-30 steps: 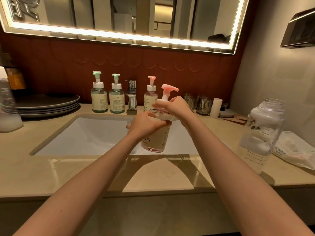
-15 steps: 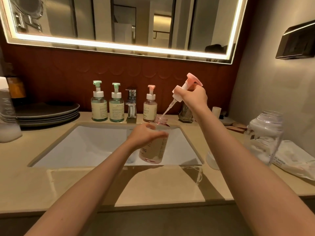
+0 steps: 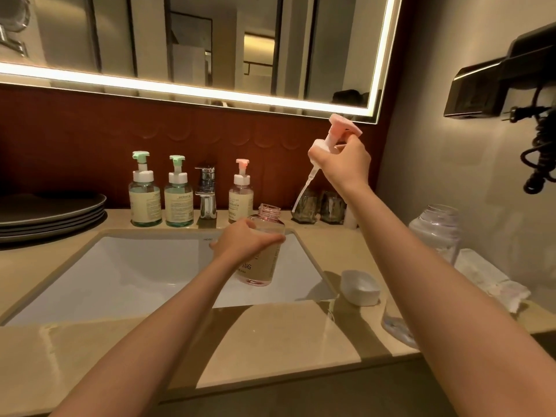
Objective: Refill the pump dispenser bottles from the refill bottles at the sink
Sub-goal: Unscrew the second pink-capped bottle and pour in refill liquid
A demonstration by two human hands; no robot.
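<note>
My left hand (image 3: 240,242) grips a clear pink-tinted dispenser bottle (image 3: 264,260) over the right side of the white sink (image 3: 126,272); its threaded neck is uncapped. My right hand (image 3: 346,165) holds the removed pink pump head (image 3: 337,132) high and to the right, its dip tube (image 3: 304,191) hanging clear of the bottle. A large clear refill bottle (image 3: 433,233) stands uncapped on the counter at right, partly hidden by my right forearm. A white cap (image 3: 359,287) lies on the counter beside the sink.
Two green-pump bottles (image 3: 146,194) (image 3: 179,195) and a pink-pump bottle (image 3: 240,194) stand by the chrome tap (image 3: 206,194). Grey plates (image 3: 51,215) are stacked at left. Glass tumblers (image 3: 319,209) sit at the back. A white cloth (image 3: 493,281) lies at right; a hairdryer holder (image 3: 499,82) hangs on the wall.
My right hand has unscrewed the pump head and lifted it up and to the right, drawing the dip tube fully out of the bottle. My left hand keeps holding the bottle.
</note>
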